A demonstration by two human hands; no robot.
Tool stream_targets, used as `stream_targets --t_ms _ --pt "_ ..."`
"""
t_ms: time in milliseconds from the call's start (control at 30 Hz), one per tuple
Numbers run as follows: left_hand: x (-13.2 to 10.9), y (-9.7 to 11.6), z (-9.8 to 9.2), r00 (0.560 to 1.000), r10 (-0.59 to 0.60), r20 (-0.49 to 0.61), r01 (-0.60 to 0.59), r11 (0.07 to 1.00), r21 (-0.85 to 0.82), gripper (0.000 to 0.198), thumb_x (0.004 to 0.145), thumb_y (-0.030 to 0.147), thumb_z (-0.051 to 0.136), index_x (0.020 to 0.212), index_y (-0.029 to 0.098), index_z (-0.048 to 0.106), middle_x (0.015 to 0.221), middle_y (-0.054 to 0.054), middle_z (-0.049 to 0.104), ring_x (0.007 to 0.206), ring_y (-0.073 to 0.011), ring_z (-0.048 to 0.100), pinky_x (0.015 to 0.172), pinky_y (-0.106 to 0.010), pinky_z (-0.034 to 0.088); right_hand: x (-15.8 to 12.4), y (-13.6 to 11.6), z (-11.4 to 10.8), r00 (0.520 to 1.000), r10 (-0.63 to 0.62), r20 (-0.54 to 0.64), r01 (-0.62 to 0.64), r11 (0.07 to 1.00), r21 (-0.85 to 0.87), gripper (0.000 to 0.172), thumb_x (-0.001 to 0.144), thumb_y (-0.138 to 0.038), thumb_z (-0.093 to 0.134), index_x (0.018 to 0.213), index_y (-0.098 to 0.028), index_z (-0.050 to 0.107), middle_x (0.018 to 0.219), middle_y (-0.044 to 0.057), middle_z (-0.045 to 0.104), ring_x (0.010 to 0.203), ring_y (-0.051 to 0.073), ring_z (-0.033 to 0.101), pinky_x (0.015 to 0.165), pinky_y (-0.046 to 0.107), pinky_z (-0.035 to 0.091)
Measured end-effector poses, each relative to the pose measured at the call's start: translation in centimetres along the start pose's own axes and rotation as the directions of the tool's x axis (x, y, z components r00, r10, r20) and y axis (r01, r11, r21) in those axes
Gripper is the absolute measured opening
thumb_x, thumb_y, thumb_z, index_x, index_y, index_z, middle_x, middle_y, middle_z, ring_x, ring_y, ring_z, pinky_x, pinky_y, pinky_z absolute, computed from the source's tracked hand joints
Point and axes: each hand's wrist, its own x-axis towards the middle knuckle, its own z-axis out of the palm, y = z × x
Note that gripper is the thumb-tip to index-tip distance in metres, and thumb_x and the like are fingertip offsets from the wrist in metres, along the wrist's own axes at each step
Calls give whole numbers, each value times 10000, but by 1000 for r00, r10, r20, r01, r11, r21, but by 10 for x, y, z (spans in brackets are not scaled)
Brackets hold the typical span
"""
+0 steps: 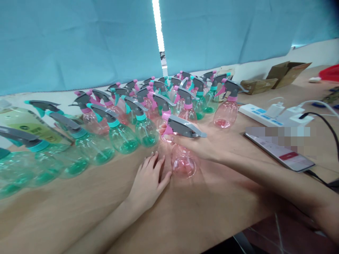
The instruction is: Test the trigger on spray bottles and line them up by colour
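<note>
Blue cloth sheets [79,46] hang along the back wall, a bright light strip [158,24] shining through the gap between them, and below them we've got a long wooden table [79,208] crowded with spray bottles. We're looking down on tight ranks of them: teal bottles [123,139] sweeping round the left, pink bottles [225,113] mixed in toward the back, nearly all topped with grey triggers, and a larger yellow-green bottle [29,125] at the far left edge. Now, front and centre, one pink bottle [184,162] stands just ahead of the ranks, and we can see the right hand [193,144] reaching across and curling round its neck, right under the grey-and-pink trigger head [184,126]. The left hand [148,181] lies palm down on the wood, fingers spread, its fingertips just beside that bottle and pinching nothing. Over to the right, we've got a white power strip [261,114] with chargers [274,110] plugged in, a black cable [325,123] running off past a phone [280,151], its screen partly blurred out, and at the far end of the table sits an open cardboard box [287,74], with something red [329,72] just beyond it.
</note>
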Motion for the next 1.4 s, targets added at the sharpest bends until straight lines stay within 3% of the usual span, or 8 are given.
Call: stream_targets --t_ms 333,500,600,733,1000,1133,1333,1400 --pt "0 1 0 1000 -6 5 6 1000 -6 456 979 427 442 1300 119 545 1386 -198 524 1306 -345 451 1031 -528 400 0 -7 1 999 24 22 -25 999 30 148 804 -229 625 938 -264 677 849 2 695 970 188 639 978 406 481" --pt "1 2 -1 1000 -5 23 5 1000 3 470 981 412 446 1303 86 548 1387 -218 516 1298 -355 454 1031 -535 398 0 -4 -1 1000 11 -26 -12 1000 -17 53 787 -217 636 815 -236 595 772 -15 618 842 158 601 814 329 499" --pt "1 2 -2 1000 -13 22 13 1000 1 462 978 410 454 1303 95 547 1386 -210 519 1304 -351 452 1032 -528 402 1 -4 -1 999 10 -38 -12 999 -39 206 779 -307 682 728 -221 503 701 -39 529 662 115 499 671 283 461" --pt "1 2 -2 1000 -20 20 20 1000 -13 448 974 412 457 1296 114 549 1385 -201 524 1304 -349 455 1034 -526 402 1 -15 1 1000 16 -27 -18 997 -82 356 765 -474 691 686 -220 454 639 -47 434 595 106 405 589 271 407" --pt "0 0 0 1000 -16 -9 16 999 -28 435 967 415 466 1300 146 541 1392 -185 522 1301 -349 462 1023 -533 410 0 -26 -1 998 25 -49 -36 974 -225 405 778 -601 641 682 -231 510 657 -7 510 666 157 506 635 305 456" --pt "0 1 -1 1000 -24 11 24 999 -23 455 965 410 465 1299 112 545 1392 -205 518 1304 -356 456 1035 -536 398 -1 -19 -1 998 22 -55 -32 977 -209 328 802 -531 643 719 -228 548 693 -8 555 697 158 538 666 307 473" --pt "0 1 -1 1000 -10 0 10 1000 -27 450 976 415 442 1298 118 547 1393 -206 518 1308 -354 449 1027 -539 400 -2 -14 2 998 38 -56 -43 994 -99 61 800 -232 643 773 -236 589 739 -14 621 855 183 615 799 342 506" --pt "0 1 0 1000 -9 -9 9 1000 -27 441 974 416 449 1297 133 548 1398 -196 516 1309 -349 451 1028 -531 400 -2 -12 2 998 35 -45 -39 996 -84 57 804 -203 628 834 -250 637 765 -10 650 912 192 622 847 363 509"
